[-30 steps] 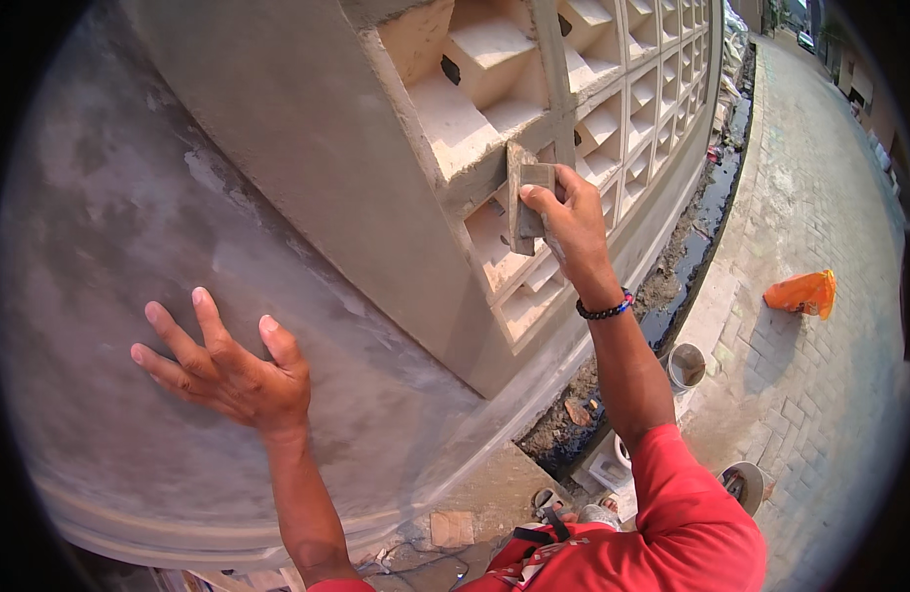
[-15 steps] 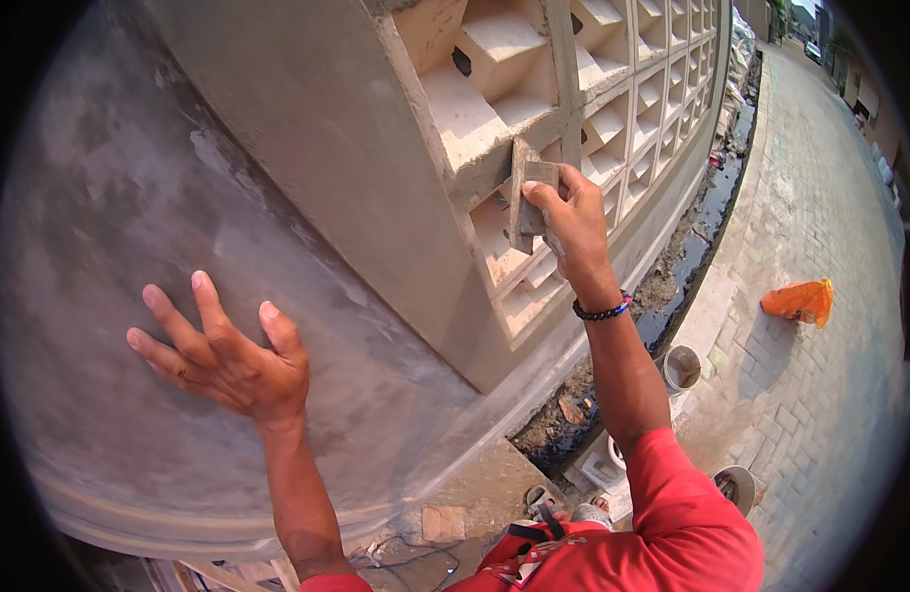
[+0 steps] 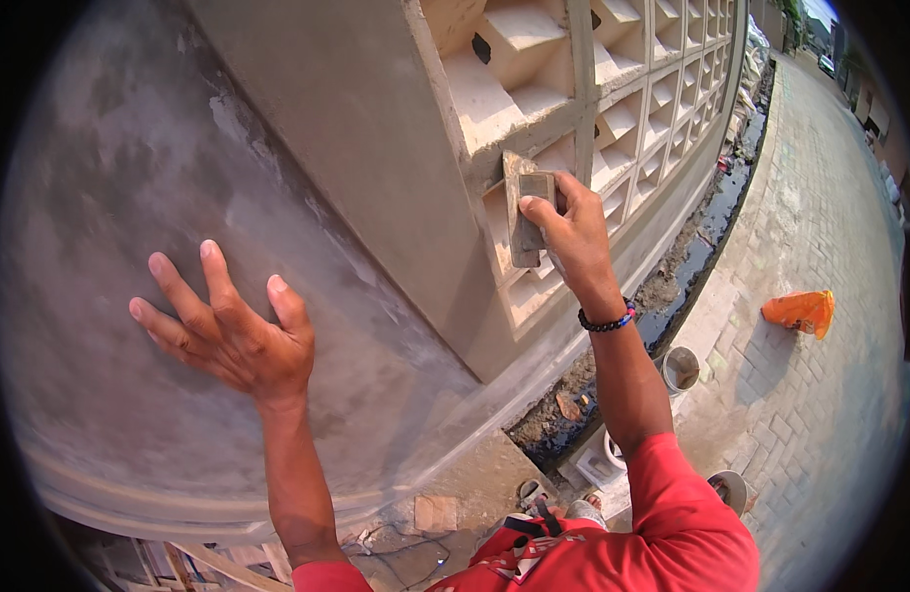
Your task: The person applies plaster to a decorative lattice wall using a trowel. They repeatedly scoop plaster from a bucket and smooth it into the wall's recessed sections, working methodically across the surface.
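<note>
My right hand [image 3: 575, 232] grips the block-shaped handle of a small plastering float [image 3: 524, 212], its flat plate crusted with grey mortar. The float stands at the lattice of pale ventilation blocks [image 3: 524, 64], by the mortar joint near their left edge. Whether its edge touches the joint, I cannot tell. Out to the left, my left hand [image 3: 240, 331] has its fingers spread against the smooth grey plastered wall [image 3: 109, 237] and holds nothing. A raised plastered border [image 3: 376, 207] runs between that wall and the blocks.
A gutter with dark water [image 3: 687, 261] follows the wall's foot. Beyond it lies a paved lane [image 3: 810, 197] with an orange bag [image 3: 800, 313]. Two buckets, one grey [image 3: 681, 368] and one lower down [image 3: 733, 490], stand right of my arm. A brick piece [image 3: 436, 513] lies below.
The float is turned slightly and sits a little lower against the blocks. My left hand stays spread on the wall. The whole view has shifted slightly.
</note>
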The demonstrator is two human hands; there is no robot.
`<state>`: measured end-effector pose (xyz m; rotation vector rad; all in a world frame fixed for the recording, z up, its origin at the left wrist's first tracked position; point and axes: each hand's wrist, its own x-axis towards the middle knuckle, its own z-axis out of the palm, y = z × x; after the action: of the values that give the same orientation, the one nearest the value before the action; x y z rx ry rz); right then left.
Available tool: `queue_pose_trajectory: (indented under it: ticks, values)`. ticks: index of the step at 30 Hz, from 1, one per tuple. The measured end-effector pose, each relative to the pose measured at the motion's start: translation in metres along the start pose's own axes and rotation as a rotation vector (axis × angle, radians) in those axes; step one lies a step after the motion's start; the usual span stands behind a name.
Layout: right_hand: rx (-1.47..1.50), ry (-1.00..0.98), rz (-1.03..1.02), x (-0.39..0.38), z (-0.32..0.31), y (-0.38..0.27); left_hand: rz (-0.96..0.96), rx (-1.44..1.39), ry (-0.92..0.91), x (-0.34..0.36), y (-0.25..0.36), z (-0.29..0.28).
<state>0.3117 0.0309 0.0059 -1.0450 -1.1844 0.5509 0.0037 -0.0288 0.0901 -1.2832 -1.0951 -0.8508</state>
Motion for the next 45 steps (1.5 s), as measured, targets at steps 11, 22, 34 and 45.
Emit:
queue_pose_trajectory:
  ticks: [11,22,34,45]
  values:
    - [-0.248,0.054,-0.335,0.012,-0.020,0.012,0.005,-0.005,-0.008,-0.001,-0.002,0.000]
    - [-0.048,0.062,-0.175,0.014,-0.031,0.014,-0.004,0.018,-0.032,0.000,-0.001,-0.002]
    - [0.021,-0.039,-0.099,-0.001,-0.018,0.000,-0.013,0.001,-0.024,-0.002,-0.001,-0.002]
    - [-0.373,-0.025,-0.362,-0.011,-0.025,-0.002,-0.026,0.016,-0.008,-0.002,0.001,-0.001]
